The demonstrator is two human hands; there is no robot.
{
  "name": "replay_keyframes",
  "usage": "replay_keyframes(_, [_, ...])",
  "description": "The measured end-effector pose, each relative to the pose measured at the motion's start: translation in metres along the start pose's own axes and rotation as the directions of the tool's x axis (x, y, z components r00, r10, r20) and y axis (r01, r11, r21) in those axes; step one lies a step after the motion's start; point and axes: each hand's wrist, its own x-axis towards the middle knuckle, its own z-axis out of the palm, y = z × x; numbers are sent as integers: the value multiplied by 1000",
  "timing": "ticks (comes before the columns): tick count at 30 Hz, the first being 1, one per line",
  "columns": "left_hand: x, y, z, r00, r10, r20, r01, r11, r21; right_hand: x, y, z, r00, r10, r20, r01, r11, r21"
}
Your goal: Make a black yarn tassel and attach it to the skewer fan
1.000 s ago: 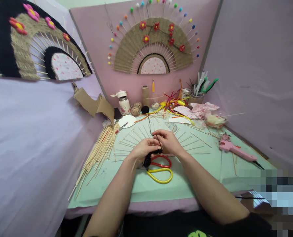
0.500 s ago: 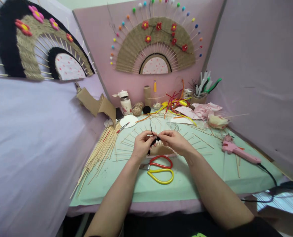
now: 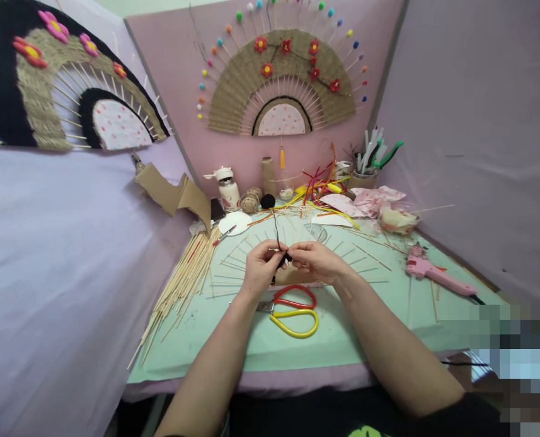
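Observation:
Both my hands meet above a half-round cardboard piece [image 3: 292, 278] with thin sticks fanning out from it. My left hand [image 3: 263, 265] pinches black yarn [image 3: 276, 227] at the cardboard's left side. The fingertips of my right hand [image 3: 314, 260] are closed on the same yarn, beside the left fingertips. From there the strand runs up to a black yarn ball [image 3: 268, 201]. Scissors [image 3: 296, 325] with one red and one yellow handle lie just below the hands.
Loose sticks [image 3: 176, 288] are heaped at the left. A pink glue gun [image 3: 438, 276] lies at the right. Behind stand a white bottle [image 3: 229, 192], twine balls [image 3: 250, 201] and a holder [image 3: 363, 179] with pliers. Decorated fans [image 3: 233, 91] hang on the walls.
The whole view has shifted slightly, so the surroundings sit a little further left. My right fingers have moved slightly at the yarn; both hands keep their hold.

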Motion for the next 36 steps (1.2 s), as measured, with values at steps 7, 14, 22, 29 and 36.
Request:
replay_keyframes(7, [1, -6, -1, 1000, -11, 4, 11, 1000, -13, 2, 3, 3, 986, -94, -136, 76, 989, -127])
replay_keyframes(14, [2, -7, 0, 1000, -9, -2, 9, 1000, 0, 3, 6, 5, 969, -217, -116, 190, 959, -211])
replay_keyframes(22, [5, -8, 0, 995, -42, -91, 42, 999, 2, 1, 6, 8, 849, -528, -39, 430, 731, -529])
replay_keyframes(29, [13, -13, -5, 944, -153, -293, 114, 983, -146, -7, 5, 12, 751, -610, 254, 638, 570, -518])
replay_keyframes(36, [13, -8, -6, 964, -217, -155, 154, 927, -341, -2, 4, 13, 908, -419, 25, 414, 904, 110])
